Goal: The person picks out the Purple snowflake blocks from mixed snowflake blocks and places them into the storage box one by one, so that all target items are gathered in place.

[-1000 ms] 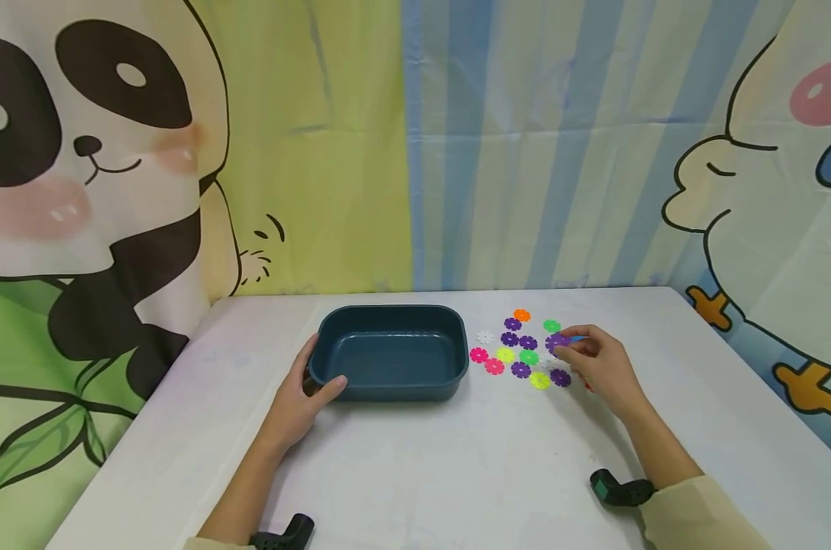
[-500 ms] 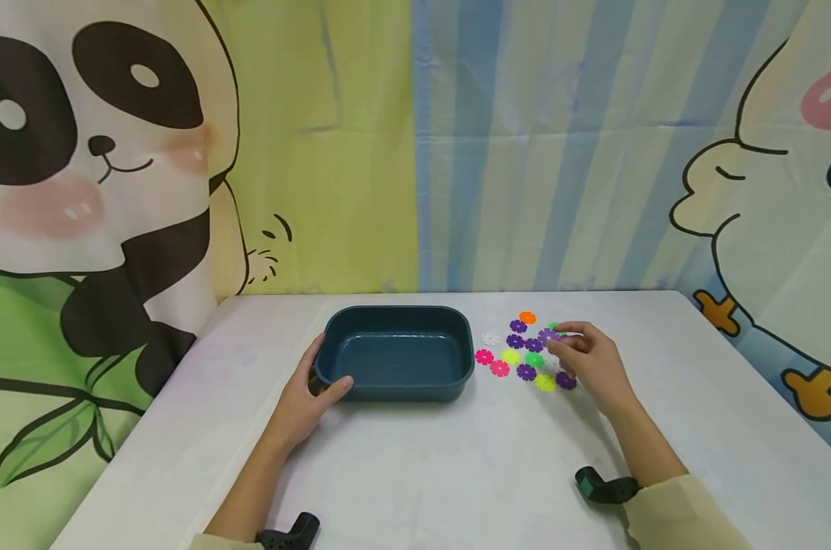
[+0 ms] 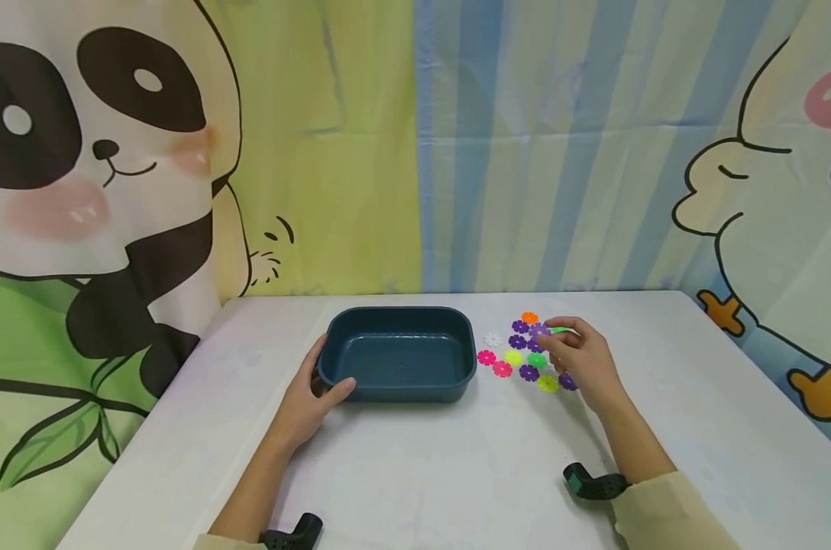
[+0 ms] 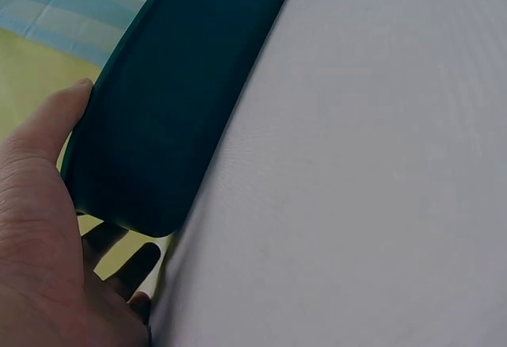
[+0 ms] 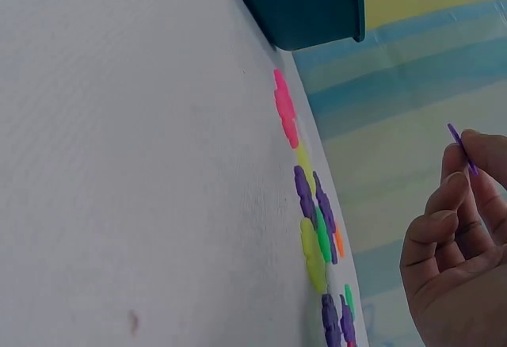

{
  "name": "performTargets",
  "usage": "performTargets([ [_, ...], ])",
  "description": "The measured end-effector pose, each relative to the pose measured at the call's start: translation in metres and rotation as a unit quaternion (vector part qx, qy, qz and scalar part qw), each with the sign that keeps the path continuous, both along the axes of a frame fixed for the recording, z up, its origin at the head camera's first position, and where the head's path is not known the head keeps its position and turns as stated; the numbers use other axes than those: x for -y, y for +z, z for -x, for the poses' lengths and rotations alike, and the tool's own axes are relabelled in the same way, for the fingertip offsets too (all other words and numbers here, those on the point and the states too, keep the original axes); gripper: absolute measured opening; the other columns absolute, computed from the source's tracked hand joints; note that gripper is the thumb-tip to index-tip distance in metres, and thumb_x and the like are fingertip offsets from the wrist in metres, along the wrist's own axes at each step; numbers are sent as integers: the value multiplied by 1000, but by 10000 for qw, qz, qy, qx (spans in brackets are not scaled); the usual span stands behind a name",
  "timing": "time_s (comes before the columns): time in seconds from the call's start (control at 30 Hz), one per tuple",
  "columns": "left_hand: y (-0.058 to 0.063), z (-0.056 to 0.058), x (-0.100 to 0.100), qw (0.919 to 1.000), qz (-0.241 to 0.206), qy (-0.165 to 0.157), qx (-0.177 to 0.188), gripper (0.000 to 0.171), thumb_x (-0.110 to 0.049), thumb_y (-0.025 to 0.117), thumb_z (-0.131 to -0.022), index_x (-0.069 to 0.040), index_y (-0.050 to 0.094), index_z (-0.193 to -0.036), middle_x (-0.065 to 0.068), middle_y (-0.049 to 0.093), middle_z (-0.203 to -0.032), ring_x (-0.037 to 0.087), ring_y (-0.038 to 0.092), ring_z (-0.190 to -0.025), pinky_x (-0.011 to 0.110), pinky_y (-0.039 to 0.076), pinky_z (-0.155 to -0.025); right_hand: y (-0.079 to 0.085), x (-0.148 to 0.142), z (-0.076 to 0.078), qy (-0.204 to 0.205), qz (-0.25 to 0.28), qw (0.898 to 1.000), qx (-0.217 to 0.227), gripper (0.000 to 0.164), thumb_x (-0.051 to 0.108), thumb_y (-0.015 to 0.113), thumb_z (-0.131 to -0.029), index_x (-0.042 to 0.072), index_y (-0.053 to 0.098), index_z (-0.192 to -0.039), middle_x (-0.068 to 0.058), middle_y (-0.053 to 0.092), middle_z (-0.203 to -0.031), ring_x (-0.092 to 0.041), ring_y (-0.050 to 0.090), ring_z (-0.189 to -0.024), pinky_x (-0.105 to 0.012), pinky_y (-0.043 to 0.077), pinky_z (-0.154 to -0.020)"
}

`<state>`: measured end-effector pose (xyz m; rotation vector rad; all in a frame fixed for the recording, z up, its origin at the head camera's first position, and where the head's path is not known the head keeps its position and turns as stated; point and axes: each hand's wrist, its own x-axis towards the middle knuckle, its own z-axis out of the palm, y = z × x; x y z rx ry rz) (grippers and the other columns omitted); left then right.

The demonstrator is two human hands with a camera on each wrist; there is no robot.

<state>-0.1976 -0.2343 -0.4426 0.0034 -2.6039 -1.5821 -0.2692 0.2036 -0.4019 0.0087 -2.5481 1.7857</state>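
A dark teal rectangular basin (image 3: 402, 393) stands on the white table. My left hand (image 3: 304, 403) holds it at its left end, thumb over the front rim and fingers along the side. In the left wrist view the thumb presses the rim of the basin (image 4: 150, 125), with the other fingers partly hidden behind the corner. My right hand (image 3: 586, 365) pinches a purple flower-shaped plastic disc (image 3: 540, 330) between thumb and index finger, raised over the others. Edge-on in the right wrist view, the same purple disc (image 5: 462, 149) sits at the fingertips.
Right of the basin lie several loose flower-shaped discs, among them a pink disc (image 3: 502, 369), a yellow disc (image 3: 548, 383), an orange disc (image 3: 529, 317) and a white disc (image 3: 493, 340). A cartoon-printed curtain (image 3: 319, 153) hangs behind the table (image 3: 415, 473).
My right hand has lifted the pinched purple disc and carried it slightly left, toward the basin. The left hand keeps its hold on the basin. The head view has shifted slightly.
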Motion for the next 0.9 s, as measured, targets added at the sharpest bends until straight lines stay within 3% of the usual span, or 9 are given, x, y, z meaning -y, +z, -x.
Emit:
performTargets([
  [0.27, 0, 0, 0, 9997, -222, -58, -77, 93, -41, 74, -94, -32, 15, -167, 10, 22, -172, 36, 28, -157, 56, 28, -125, 7, 17, 1, 214, 397, 9990, 8, 53, 35, 71, -99, 9, 50, -141, 8, 66, -87, -14, 54, -70, -26, 54, -67],
  [0.73, -1, -1, 1, 9997, -233, -5, -56, 94, -41, 76, -93, -32, 17, -166, 9, 25, -171, 36, 31, -155, 56, 30, -124, 21, 55, 6, 327, 456, 9984, -70, 56, 42, 72, -97, 14, 53, -140, 4, 71, -99, -17, 63, -79, -23, 58, -73],
  [0.9, -1, 0, 1, 9997, -255, -14, -55, 95, -41, 76, -92, -31, 17, -166, 9, 25, -171, 36, 32, -155, 56, 30, -124, 27, 69, 8, 448, 567, 9972, -170, 51, 39, 72, -97, 13, 55, -137, 5, 70, -94, -15, 59, -73, -23, 57, -69],
])
